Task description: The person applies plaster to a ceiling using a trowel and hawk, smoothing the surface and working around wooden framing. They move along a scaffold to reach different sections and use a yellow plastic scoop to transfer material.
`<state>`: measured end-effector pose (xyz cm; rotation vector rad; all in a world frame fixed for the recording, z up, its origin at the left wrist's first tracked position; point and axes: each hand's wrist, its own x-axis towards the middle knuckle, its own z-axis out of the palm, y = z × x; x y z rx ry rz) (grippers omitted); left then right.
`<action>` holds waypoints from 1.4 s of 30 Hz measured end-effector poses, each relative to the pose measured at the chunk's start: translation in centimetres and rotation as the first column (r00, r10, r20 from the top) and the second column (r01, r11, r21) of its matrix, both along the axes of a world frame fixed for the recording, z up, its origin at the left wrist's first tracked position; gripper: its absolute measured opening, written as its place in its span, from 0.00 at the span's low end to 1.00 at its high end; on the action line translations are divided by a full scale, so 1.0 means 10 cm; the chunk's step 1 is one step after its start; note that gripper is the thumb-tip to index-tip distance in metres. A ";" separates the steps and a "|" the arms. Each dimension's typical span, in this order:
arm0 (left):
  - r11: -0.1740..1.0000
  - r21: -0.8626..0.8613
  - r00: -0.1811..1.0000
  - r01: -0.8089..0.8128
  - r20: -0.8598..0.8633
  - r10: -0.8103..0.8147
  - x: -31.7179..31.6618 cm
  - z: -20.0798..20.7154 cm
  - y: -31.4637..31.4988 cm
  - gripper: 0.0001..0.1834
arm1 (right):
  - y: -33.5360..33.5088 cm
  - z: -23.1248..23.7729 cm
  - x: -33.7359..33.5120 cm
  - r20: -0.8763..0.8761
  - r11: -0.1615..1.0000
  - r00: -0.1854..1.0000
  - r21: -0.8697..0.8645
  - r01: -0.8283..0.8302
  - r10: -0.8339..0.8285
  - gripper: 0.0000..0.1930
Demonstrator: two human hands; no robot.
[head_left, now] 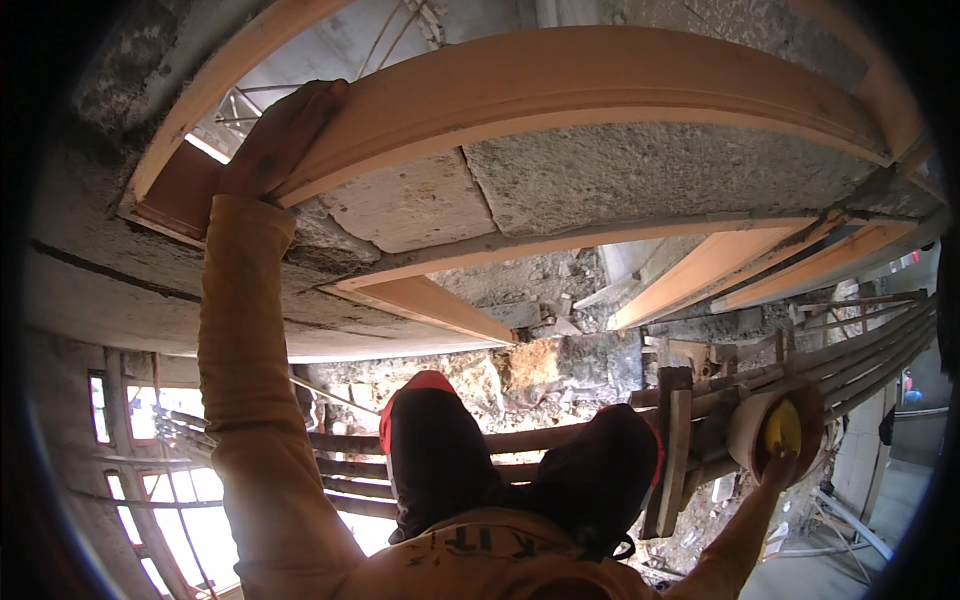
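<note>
Rough concrete slab (640,170) fills the upper middle. Bamboo scaffold poles (860,350) run along the right side, more poles (350,440) lower left. Rubble and stone pile (540,370) centre. Loose wooden planks (430,305) and (700,275) lean beneath the slab.

Figure: counts by kind. Hands of the person: two, the left hand (280,135) laid on a timber and the right hand (778,465) at a tape roll. Shoes: two, the left shoe (432,455) and the right shoe (600,475). Long curved timber beams (600,95) overhead: two. Shorter wooden planks (430,305) under the concrete slab (640,175): at least three. Yellow-cored tape roll (783,428): one. Round scaffold poles (860,355): several, bundled, exact number not countable.
</note>
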<state>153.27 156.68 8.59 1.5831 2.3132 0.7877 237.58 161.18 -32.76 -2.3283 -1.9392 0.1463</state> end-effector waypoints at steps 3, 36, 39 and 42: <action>0.993 0.080 0.992 0.090 0.078 -0.096 0.06 -0.08 0.10 0.25 | -0.29 0.54 -0.23 0.009 0.971 0.993 0.205 -0.121 0.122 0.13; 0.988 0.127 0.990 0.084 0.099 -0.097 0.00 -0.12 0.13 0.23 | 0.74 3.73 -1.94 -0.144 0.776 0.896 0.569 -0.272 0.419 0.10; 0.983 0.148 0.991 0.107 0.066 -0.118 -0.10 -0.19 0.18 0.23 | 0.58 3.93 -1.63 -0.137 0.848 0.921 0.457 -0.268 0.365 0.10; 0.978 0.199 0.977 0.070 0.183 -0.107 -0.01 -0.20 0.17 0.22 | 0.67 4.03 -1.55 -0.197 0.816 0.842 0.430 -0.387 0.503 0.10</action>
